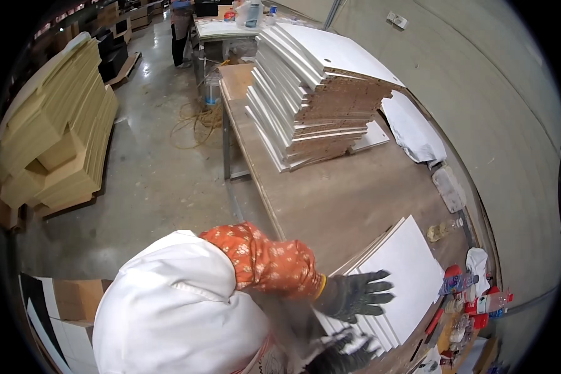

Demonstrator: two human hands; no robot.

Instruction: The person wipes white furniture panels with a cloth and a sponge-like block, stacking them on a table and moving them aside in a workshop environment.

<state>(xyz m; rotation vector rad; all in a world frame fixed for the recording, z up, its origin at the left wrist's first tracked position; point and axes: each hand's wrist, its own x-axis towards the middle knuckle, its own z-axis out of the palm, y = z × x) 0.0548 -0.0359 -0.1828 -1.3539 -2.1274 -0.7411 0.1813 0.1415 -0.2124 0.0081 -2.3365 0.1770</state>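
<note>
My left hand [358, 294], in a dark grey work glove with a yellow cuff and an orange flowered sleeve, is spread over the near stack of white boards [411, 262]. Its fingers are apart and hold nothing; whether the palm presses on the top board I cannot tell. Closer to the lower edge, my right hand [343, 356], also in a dark glove, is smeared by motion beside the lower corner of those boards. Its fingers look spread, with nothing visible in them. The boards are thin, flat and slightly fanned out, with several edges showing on the left.
A tall stack of white boards [330, 106] with brown chipboard edges stands farther along the brown-topped workbench [330, 193]. Bottles [489, 303] and other items crowd its right side by the wall. Stacked cardboard [56, 134] stands on the floor at left; a yellowish hose [193, 128] lies beyond.
</note>
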